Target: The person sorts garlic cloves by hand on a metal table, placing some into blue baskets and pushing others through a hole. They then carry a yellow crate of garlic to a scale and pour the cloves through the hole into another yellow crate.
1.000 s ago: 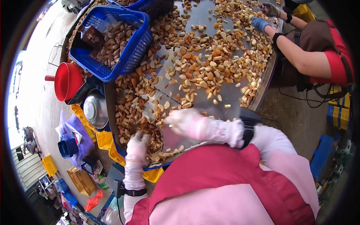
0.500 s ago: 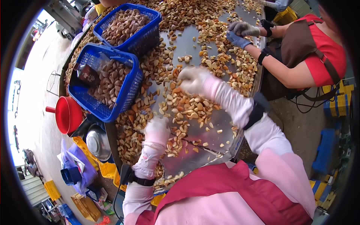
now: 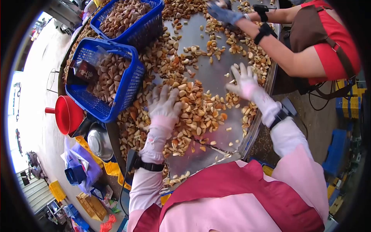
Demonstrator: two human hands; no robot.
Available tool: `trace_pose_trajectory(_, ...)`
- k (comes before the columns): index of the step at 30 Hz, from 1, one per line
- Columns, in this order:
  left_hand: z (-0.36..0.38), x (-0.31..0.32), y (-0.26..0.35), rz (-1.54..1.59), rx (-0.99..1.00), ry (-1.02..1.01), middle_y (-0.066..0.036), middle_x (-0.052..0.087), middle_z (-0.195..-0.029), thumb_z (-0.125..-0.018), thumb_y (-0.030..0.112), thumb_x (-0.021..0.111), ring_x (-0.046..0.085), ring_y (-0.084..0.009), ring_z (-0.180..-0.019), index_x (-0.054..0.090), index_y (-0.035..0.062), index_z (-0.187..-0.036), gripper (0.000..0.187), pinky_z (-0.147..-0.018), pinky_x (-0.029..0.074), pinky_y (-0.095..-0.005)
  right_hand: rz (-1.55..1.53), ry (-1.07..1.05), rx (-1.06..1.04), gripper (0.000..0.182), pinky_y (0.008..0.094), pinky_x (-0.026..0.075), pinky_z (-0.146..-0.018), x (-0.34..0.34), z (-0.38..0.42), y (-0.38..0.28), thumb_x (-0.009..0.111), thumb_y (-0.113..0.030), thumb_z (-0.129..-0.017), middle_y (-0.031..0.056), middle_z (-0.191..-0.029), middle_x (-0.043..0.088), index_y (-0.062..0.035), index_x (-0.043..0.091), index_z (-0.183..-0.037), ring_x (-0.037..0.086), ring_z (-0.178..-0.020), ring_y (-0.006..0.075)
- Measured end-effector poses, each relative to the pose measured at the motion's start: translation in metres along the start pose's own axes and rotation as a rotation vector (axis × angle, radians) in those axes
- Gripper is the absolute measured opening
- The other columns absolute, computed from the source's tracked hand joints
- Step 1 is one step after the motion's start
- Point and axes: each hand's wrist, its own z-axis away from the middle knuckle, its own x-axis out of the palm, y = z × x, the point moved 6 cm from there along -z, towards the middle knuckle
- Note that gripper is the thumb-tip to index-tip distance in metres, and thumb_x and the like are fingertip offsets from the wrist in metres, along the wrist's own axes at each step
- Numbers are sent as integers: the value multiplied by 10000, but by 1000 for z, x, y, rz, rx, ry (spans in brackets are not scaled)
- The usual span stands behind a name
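Many pale and orange-brown nut-like pieces (image 3: 197, 112) lie spread over a metal table (image 3: 208, 75). My left hand (image 3: 164, 102), in a whitish glove, rests on the pile with its fingers spread, just right of a blue basket (image 3: 133, 87). That basket holds darker brown pieces (image 3: 110, 79) and a dark red packet (image 3: 85, 72). Over at the right edge of the table my gloved right hand (image 3: 243, 81) has its fingers apart, beside a thin scatter of pieces. Neither hand grips anything visible.
Another blue basket (image 3: 148, 31), full of brown pieces, stands behind the first. A co-worker in red and a brown apron (image 3: 309, 34) reaches over the table's far right with gloved hands (image 3: 224, 13). A red pan (image 3: 68, 115) and a metal bowl (image 3: 99, 141) sit off the left edge.
My left hand has moved up the pile and its fingers have spread. My right hand has shifted right and opened out. The co-worker's hands have moved up and left.
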Motion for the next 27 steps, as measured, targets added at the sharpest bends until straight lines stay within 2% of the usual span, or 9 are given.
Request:
trace_pose_trajectory(2,26,-8,-22,6,-63,1,-66,481,-1502,-950,408,570,399,-365,-1397,567,257,-1419,492,-1130,292,-561,1,-271,-27,860,625,124,-1210,0,52,-21,592,-505,-875,265,-1650,121,-127,269,-1576,109,-1517,489)
trace_pose_trajectory(4,48,-12,-27,-53,-92,12,-104,474,-1505,-938,412,584,400,-405,-1386,576,264,-1411,496,-1129,290,-573,123,-460,-314,853,628,327,-1149,17,100,-56,608,-431,-866,264,-1628,171,-147,245,-1583,176,-1487,507)
trace_pose_trajectory(6,64,-10,-31,-194,-444,-72,-152,489,-1487,-920,413,616,406,-442,-1379,604,258,-1363,470,-1130,291,-596,-301,-374,-608,460,444,558,-929,3,124,-88,628,-301,-866,226,-1192,611,-113,616,-1285,635,-1115,412)
trace_pose_trajectory(8,68,-3,14,-50,-248,-28,-186,401,-1552,-901,525,625,273,-467,-1464,484,272,-1475,643,-1173,210,-613,-247,-52,-644,192,412,580,-762,-24,105,-128,624,-214,-866,97,-883,649,-103,708,-998,693,-868,331)
trace_pose_trajectory(10,73,-4,55,15,-98,-169,-178,337,-1599,-888,593,597,211,-452,-1500,474,205,-1501,736,-1211,121,-586,-214,203,-733,139,408,578,-736,-17,84,-169,619,-181,-874,65,-857,672,-95,722,-907,705,-868,304)
trace_pose_trajectory(16,96,-19,4,20,-283,-353,-166,288,-1629,-809,585,703,259,-402,-1486,508,215,-1480,791,-1210,159,-550,69,-160,-600,190,404,587,-774,15,72,-203,598,-158,-905,113,-956,713,-41,739,-957,724,-928,282)
trace_pose_trajectory(20,88,-29,7,38,-281,-240,-164,321,-1607,-797,547,727,294,-408,-1452,550,189,-1435,752,-1198,187,-551,-589,-217,-528,236,362,581,-820,-30,47,-140,672,-137,-802,137,-1022,740,-43,739,-1008,720,-961,296)
trace_pose_trajectory(22,79,-22,40,165,-110,-39,-139,380,-1573,-817,512,716,333,-391,-1431,583,206,-1393,666,-1184,207,-577,-1047,-202,-420,247,375,573,-847,-23,20,-107,647,-142,-802,134,-1006,741,-38,742,-1005,716,-953,292)
trace_pose_trajectory(27,65,-5,167,375,595,-15,-106,588,-1346,-842,389,719,476,-358,-1331,657,194,-1272,476,-1134,273,-610,-552,9,-426,320,375,542,-942,-1,-33,-145,662,-174,-908,168,-1093,703,-90,695,-1215,686,-1017,332)
